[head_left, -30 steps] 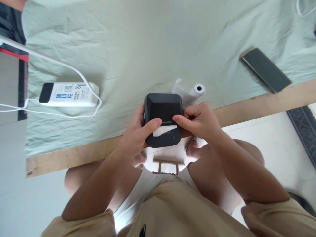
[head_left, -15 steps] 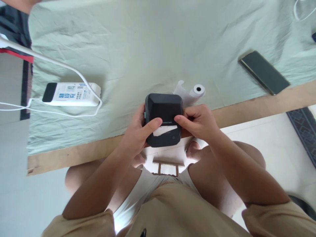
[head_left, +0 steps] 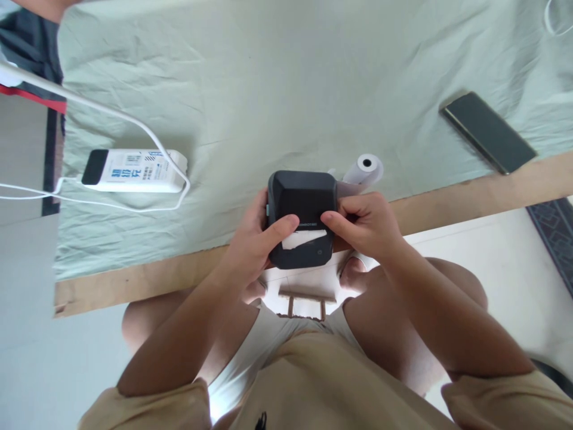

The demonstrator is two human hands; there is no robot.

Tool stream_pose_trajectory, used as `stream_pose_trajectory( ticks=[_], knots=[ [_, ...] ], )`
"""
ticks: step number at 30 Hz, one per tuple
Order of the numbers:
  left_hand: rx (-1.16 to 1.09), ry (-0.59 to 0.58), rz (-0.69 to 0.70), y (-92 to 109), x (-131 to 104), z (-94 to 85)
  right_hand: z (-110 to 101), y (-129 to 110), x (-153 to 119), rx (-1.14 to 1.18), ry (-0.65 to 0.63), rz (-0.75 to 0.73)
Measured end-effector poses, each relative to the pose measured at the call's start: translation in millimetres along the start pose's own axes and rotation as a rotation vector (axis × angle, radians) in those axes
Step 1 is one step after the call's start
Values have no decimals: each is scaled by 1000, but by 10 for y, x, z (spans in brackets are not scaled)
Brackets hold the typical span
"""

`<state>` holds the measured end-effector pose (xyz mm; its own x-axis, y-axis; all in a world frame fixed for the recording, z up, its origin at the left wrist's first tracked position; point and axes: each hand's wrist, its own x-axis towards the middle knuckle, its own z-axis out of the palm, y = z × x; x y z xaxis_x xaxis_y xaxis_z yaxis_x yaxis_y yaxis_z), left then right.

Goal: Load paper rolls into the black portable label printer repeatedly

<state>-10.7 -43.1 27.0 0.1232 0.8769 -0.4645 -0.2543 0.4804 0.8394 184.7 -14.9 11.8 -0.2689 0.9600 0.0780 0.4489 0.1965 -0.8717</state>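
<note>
A black boxy device [head_left: 304, 200] with rounded corners is held at the table's front edge, a torn strip of white paper [head_left: 304, 239] lying across its face. My left hand [head_left: 259, 236] grips its left side, thumb on top. On the right side my right hand [head_left: 364, 221] holds it, thumb pressed on the face and fingers curled; their tips are hidden. Just behind my right hand, a small white paper roll [head_left: 363, 170] rests on the cloth, a loose end trailing toward the device.
The table has a green cloth [head_left: 268, 107] and a bare wooden front edge [head_left: 147, 278]. A white power bank [head_left: 138, 171] with a white cable [head_left: 129, 116] lies left. At right lies a dark phone [head_left: 490, 131]. Part of another person's arm [head_left: 47, 7] shows top left.
The paper roll has shifted slightly, and its loose end behind the device now shows less. Both hands keep their hold. The whole view has moved slightly.
</note>
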Motion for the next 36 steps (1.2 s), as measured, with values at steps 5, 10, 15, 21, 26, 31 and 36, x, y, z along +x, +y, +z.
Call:
stream_pose_trajectory(
  ticks=[5, 10, 15, 21, 26, 31, 36],
  knots=[
    [-25, -26, 20, -7, -1, -5, 3, -5, 2, 11, 19, -20],
    [-11, -21, 18, -8, -2, -2, 4, -4, 0, -2, 7, -9],
    [-1, -20, 19, 2, -8, 1, 0, 7, -7, -9, 6, -13],
    [-18, -11, 7, 4, -4, -3, 1, 0, -2, -11, 14, -34],
    [-48, -23, 64, -51, -5, -34, -12, 13, -11, 38, 4, -9],
    [-107, -36, 157, -135, 43, -30, -22, 44, -19, -2, -20, -3],
    [-182, 139, 84, -133, 113, 28, 5, 43, -11, -81, -7, -37]
  ],
)
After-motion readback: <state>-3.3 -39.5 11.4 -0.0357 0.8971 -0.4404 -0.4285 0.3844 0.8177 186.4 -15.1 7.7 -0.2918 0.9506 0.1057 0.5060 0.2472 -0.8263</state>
